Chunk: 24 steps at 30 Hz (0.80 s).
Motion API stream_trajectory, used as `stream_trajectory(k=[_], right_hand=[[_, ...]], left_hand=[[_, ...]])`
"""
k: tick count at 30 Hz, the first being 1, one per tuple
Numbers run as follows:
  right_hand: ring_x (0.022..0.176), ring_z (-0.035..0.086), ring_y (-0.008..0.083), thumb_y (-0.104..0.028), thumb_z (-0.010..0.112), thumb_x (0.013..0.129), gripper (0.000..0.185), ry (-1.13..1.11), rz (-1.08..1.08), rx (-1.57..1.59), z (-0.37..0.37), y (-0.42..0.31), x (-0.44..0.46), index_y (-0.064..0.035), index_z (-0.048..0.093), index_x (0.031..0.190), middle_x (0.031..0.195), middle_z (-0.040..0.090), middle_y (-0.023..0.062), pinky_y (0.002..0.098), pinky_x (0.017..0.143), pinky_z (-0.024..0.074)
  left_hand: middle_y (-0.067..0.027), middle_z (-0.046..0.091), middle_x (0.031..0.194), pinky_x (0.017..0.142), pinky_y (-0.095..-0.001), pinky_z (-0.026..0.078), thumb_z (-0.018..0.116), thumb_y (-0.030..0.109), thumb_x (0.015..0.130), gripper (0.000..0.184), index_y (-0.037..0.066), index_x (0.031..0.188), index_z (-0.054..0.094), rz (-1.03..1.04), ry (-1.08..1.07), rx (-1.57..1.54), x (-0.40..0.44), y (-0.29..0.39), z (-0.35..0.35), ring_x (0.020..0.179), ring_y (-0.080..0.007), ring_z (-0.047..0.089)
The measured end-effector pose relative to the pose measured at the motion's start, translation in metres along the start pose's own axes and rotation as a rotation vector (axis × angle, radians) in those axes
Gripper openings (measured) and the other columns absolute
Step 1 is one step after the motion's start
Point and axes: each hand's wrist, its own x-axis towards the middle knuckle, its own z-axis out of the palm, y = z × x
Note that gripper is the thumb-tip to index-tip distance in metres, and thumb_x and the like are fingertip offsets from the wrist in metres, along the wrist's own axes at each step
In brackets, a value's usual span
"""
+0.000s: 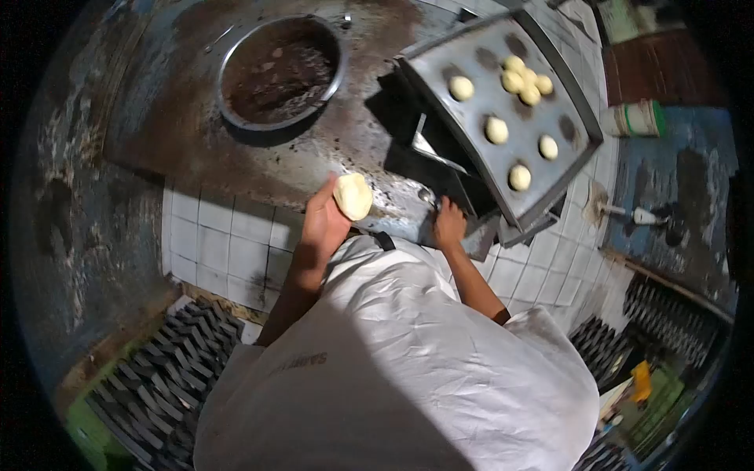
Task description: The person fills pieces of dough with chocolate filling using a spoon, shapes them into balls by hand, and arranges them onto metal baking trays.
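Note:
My left hand (323, 218) holds a flattened round of pale dough (353, 196) on its palm and fingers, just above the near edge of the worktable. To the right, my right hand (450, 226) is closed at the same edge. A small shiny metal piece, which looks like a spoon (426, 196), sticks out from its fingertips; the rest is hidden. Beyond my right hand, several dough balls (495, 130) rest on a metal tray (471, 59), some clustered together and others apart.
A wide metal bowl (342, 74) with dark brown contents stands on the stained worktable (181, 94). The tray sits raised at the right. A white tub with a green rim (635, 119) lies farther right. Dark slatted stacks (169, 377) stand low at the left.

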Motion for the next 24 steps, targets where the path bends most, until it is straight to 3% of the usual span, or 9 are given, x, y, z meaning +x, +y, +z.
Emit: stream_trajectory(k=[3, 5, 6, 7, 9, 12, 14, 19, 24], right_hand=[[0.112, 0.062, 0.0377, -0.024, 0.054, 0.099, 0.031, 0.003, 0.014, -0.128, 0.016, 0.013, -0.005, -0.0112, 0.053, 0.126, 0.117, 0.064, 0.0182, 0.0523, 0.092, 0.0490], [0.103, 0.065, 0.0397, -0.015, 0.055, 0.092, 0.032, 0.044, -0.147, -0.076, 0.012, 0.001, 0.008, -0.0126, 0.053, 0.124, 0.111, 0.068, 0.0153, 0.0527, 0.078, 0.0535], [0.094, 0.066, 0.0435, -0.010, 0.057, 0.089, 0.029, -0.237, 0.057, -0.025, -0.036, -0.045, 0.010, -0.0101, 0.053, 0.118, 0.103, 0.068, 0.0180, 0.0543, 0.076, 0.0530], [0.094, 0.066, 0.0435, -0.010, 0.057, 0.089, 0.029, -0.241, 0.055, -0.046, -0.072, -0.083, 0.016, -0.0101, 0.053, 0.118, 0.103, 0.068, 0.0180, 0.0543, 0.076, 0.0530], [0.089, 0.065, 0.0443, -0.008, 0.058, 0.089, 0.024, -0.017, -0.396, 0.113, -0.124, -0.147, 0.034, -0.0079, 0.054, 0.113, 0.096, 0.067, 0.0201, 0.0548, 0.073, 0.0528], [0.088, 0.067, 0.0399, -0.007, 0.058, 0.088, 0.023, 0.148, -0.590, 0.053, -0.173, -0.259, 0.086, -0.0081, 0.060, 0.112, 0.091, 0.067, 0.0186, 0.0511, 0.071, 0.0540], [0.085, 0.068, 0.0364, -0.009, 0.058, 0.089, 0.023, 0.193, -0.676, -0.059, -0.167, -0.314, 0.126, -0.0094, 0.062, 0.112, 0.090, 0.067, 0.0175, 0.0490, 0.069, 0.0550], [0.081, 0.071, 0.0313, -0.021, 0.053, 0.097, 0.024, 0.123, -0.705, -0.383, -0.096, -0.386, 0.215, -0.0112, 0.065, 0.115, 0.091, 0.068, 0.0169, 0.0467, 0.063, 0.0578], [0.077, 0.073, 0.0355, -0.028, 0.058, 0.096, 0.025, -0.003, -0.705, -0.341, -0.061, -0.411, 0.239, -0.0089, 0.073, 0.090, 0.083, 0.073, 0.0169, 0.0483, 0.066, 0.0596]], left_hand=[[-0.0069, 0.068, 0.103, 0.088, -0.0389, 0.055, 0.065, 0.027, 0.098, 0.024, 0.005, 0.110, 0.064, 0.053, 0.178, 0.189, 0.026, 0.027, -0.064, 0.098, -0.0219, 0.067], [-0.0029, 0.067, 0.092, 0.078, -0.0369, 0.056, 0.068, 0.023, 0.094, 0.017, 0.009, 0.102, 0.065, 0.061, 0.263, 0.106, 0.031, 0.059, -0.071, 0.086, -0.0195, 0.068], [-0.0031, 0.067, 0.093, 0.078, -0.0361, 0.056, 0.068, 0.025, 0.094, 0.018, 0.010, 0.102, 0.065, 0.059, 0.336, 0.051, 0.032, 0.077, -0.076, 0.087, -0.0194, 0.068], [-0.0032, 0.067, 0.094, 0.078, -0.0353, 0.056, 0.068, 0.026, 0.093, 0.018, 0.011, 0.102, 0.065, 0.047, 0.411, -0.004, 0.032, 0.092, -0.082, 0.088, -0.0193, 0.068], [-0.0032, 0.068, 0.092, 0.077, -0.0351, 0.056, 0.067, 0.031, 0.094, 0.021, 0.012, 0.102, 0.066, 0.047, 0.465, -0.012, 0.040, 0.118, -0.104, 0.085, -0.0189, 0.068], [-0.0027, 0.068, 0.090, 0.075, -0.0350, 0.056, 0.067, 0.036, 0.096, 0.025, 0.012, 0.102, 0.066, 0.054, 0.471, -0.004, 0.051, 0.152, -0.127, 0.083, -0.0181, 0.068], [-0.0045, 0.069, 0.104, 0.089, -0.0382, 0.055, 0.064, 0.042, 0.098, 0.035, 0.011, 0.115, 0.063, 0.062, 0.308, -0.089, 0.058, 0.171, -0.146, 0.098, -0.0209, 0.068], [-0.0037, 0.067, 0.114, 0.097, -0.0396, 0.051, 0.060, 0.038, 0.101, 0.033, 0.009, 0.118, 0.061, 0.146, 0.354, -0.153, 0.047, 0.218, -0.139, 0.109, -0.0205, 0.065], [-0.0037, 0.068, 0.111, 0.094, -0.0386, 0.052, 0.069, 0.029, 0.095, 0.026, 0.010, 0.111, 0.063, 0.187, 0.384, -0.216, 0.044, 0.226, -0.180, 0.107, -0.0196, 0.065]])
